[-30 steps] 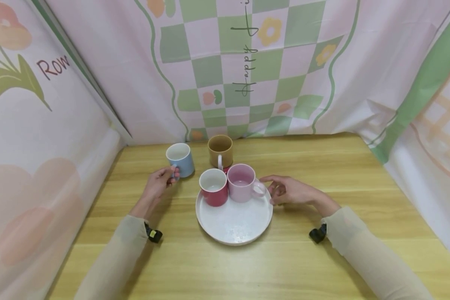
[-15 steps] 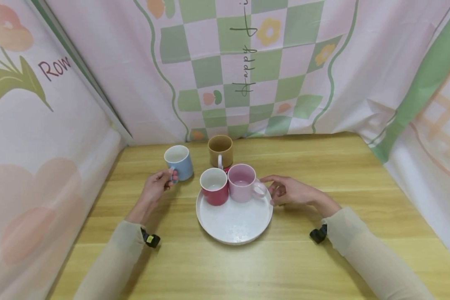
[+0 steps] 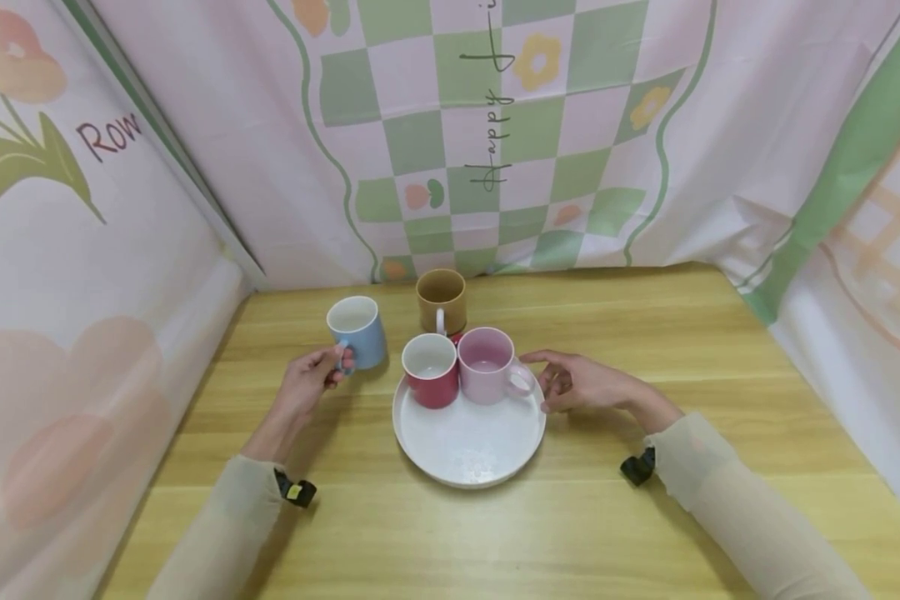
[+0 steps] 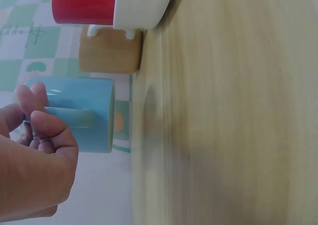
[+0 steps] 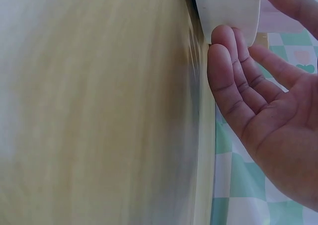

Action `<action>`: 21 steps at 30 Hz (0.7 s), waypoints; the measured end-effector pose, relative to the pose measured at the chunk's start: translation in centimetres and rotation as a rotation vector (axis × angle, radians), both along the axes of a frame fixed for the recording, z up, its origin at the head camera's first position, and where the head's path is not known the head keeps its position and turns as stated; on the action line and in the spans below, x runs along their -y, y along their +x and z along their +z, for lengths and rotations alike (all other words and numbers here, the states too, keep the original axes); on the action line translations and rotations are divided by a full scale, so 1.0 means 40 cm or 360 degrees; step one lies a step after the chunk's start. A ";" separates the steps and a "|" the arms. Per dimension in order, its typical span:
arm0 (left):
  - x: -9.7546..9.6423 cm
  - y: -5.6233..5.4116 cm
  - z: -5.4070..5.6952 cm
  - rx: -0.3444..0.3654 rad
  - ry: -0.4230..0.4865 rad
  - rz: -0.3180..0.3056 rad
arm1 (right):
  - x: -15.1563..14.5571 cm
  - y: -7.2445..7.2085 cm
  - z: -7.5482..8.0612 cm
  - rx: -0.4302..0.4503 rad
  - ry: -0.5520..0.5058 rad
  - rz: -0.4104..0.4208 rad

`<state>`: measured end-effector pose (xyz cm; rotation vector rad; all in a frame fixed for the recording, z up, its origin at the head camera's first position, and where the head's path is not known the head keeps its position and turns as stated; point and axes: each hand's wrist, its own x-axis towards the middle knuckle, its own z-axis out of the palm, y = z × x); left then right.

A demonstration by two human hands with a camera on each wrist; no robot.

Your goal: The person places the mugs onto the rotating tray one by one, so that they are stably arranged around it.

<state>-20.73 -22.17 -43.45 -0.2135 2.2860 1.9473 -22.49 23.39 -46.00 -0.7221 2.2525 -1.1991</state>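
Note:
With its fingers pinching the handle, my left hand [image 3: 307,382] holds a light blue mug [image 3: 365,342] with a white inside. In the left wrist view the blue mug [image 4: 97,135] hangs upright, its base clear of the wooden table and a shadow below it. On a round white tray [image 3: 468,454] stand a red mug [image 3: 431,392] and a pink mug [image 3: 478,379], side by side at the far edge. My right hand [image 3: 585,382] is at the tray's right side. In the right wrist view its loosely bent fingers [image 5: 221,71] touch the tray's outer wall [image 5: 226,9].
A brown mug [image 3: 453,310] with a white handle stands on the wooden table [image 3: 487,542] just behind the tray. Something small and red [image 3: 457,339] shows between the mugs. Patterned cloth [image 3: 480,133] hangs along the back and both sides.
My left hand has drawn the blue mug a little toward me and slightly left, away from the back of the table. The right hand has stayed at the tray's side.

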 end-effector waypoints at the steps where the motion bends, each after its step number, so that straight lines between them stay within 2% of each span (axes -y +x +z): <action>1: 0.000 0.004 0.001 -0.0005 0.0005 -0.0004 | 0.000 0.000 0.000 -0.0002 0.0001 0.0002; 14: 0.002 0.045 0.005 -0.0066 0.0058 -0.0065 | -0.001 -0.001 0.002 0.0027 0.0020 0.0024; 21: 0.002 0.070 0.011 -0.0106 0.0075 -0.0097 | 0.000 -0.001 0.005 -0.0005 0.0055 0.0066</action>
